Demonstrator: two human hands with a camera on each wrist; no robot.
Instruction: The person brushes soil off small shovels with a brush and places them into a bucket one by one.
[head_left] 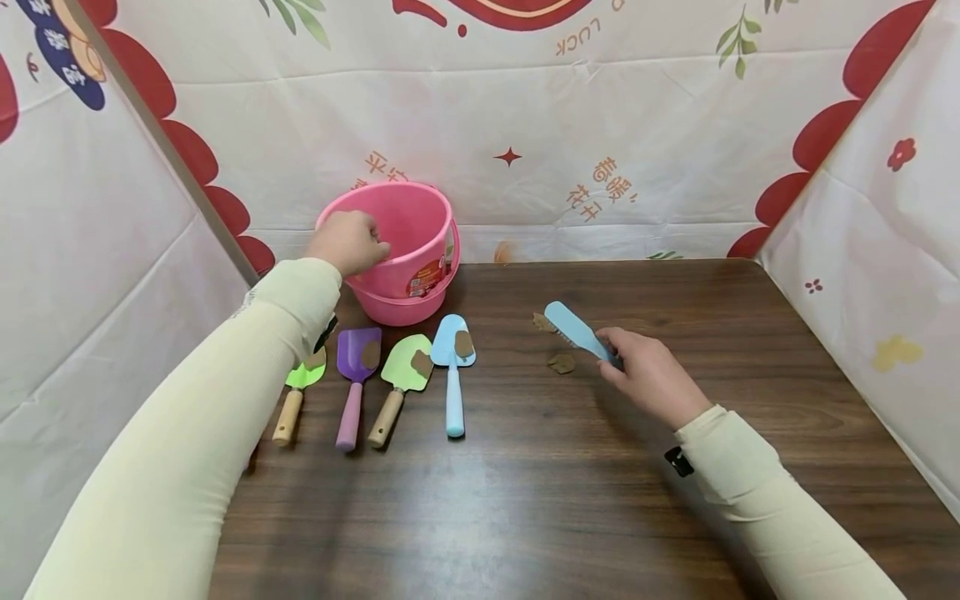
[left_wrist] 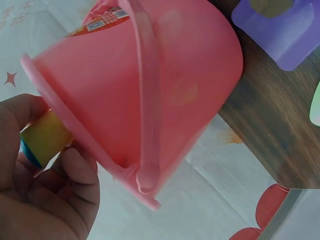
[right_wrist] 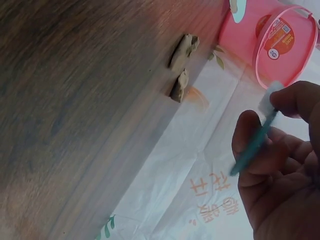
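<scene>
The person's right hand (head_left: 651,375) grips a light blue brush (head_left: 573,325) right of the middle of the head view, fingers and thumb closed on its handle. The relation that seems to matter most is between this brush and two brown lumps: its long axis slants from the hand at lower right to the brush head at upper left, with the bristles along the lower edge. The farther lump (head_left: 543,322) shows just past the tip, partly behind it, and the nearer lump (head_left: 561,363) lies on the table (head_left: 510,492) below the brush, toward the bottom of the frame. Whether the bristles touch the farther one cannot be told. The right hand is much the nearer to both lumps. The left hand (head_left: 348,242) is well apart, left of centre, at the rim of a pink bucket (head_left: 384,279). The left wrist view shows its thumb and fingers pinching a yellow piece (left_wrist: 47,137) with a blue end; the blue end points to the lower left of that frame, the other end toward the rim, and how far it reaches inside is hidden.
</scene>
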